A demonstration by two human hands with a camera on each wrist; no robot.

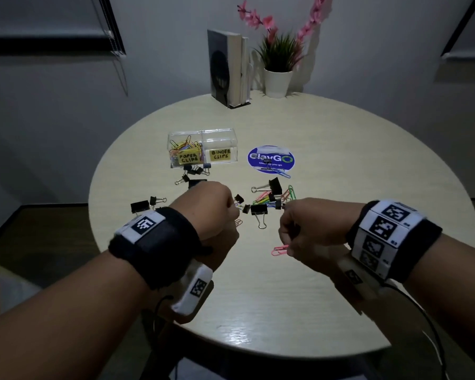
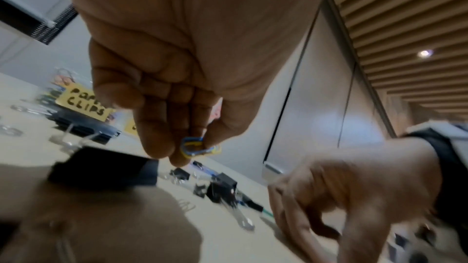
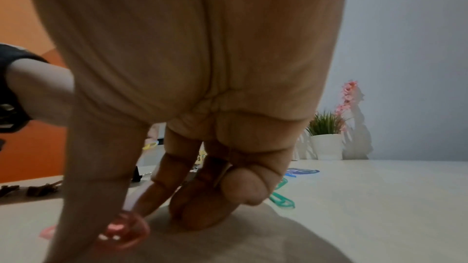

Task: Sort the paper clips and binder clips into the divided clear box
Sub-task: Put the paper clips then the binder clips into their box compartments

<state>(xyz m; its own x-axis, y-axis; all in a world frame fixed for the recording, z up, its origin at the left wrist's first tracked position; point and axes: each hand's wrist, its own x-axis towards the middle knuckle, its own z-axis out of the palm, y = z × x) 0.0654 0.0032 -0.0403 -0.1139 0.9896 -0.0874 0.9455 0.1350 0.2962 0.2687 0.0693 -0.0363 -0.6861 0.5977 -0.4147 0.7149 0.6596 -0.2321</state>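
Round pale counter [image 1: 285, 297] sitting against a grey wall; books [image 1: 231, 69], potted plant [image 1: 279, 69], blue sticker [image 1: 270, 158] at the back. Clear box [image 1: 202, 148] lying long axis left-right, labels facing the person, paper clips [image 1: 185, 146] filling its left cell. Binder clips [image 1: 259, 209] lying scattered before it. Left hand [image 1: 211, 209] pinching blue-yellow clips [image 2: 196, 146]. Right hand [image 1: 307, 226], fingers curled, pinching a pink clip [image 1: 280, 250] lying left-right on the counter.

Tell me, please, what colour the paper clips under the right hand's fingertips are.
Pink; the paper clips by the right hand show best in the head view.
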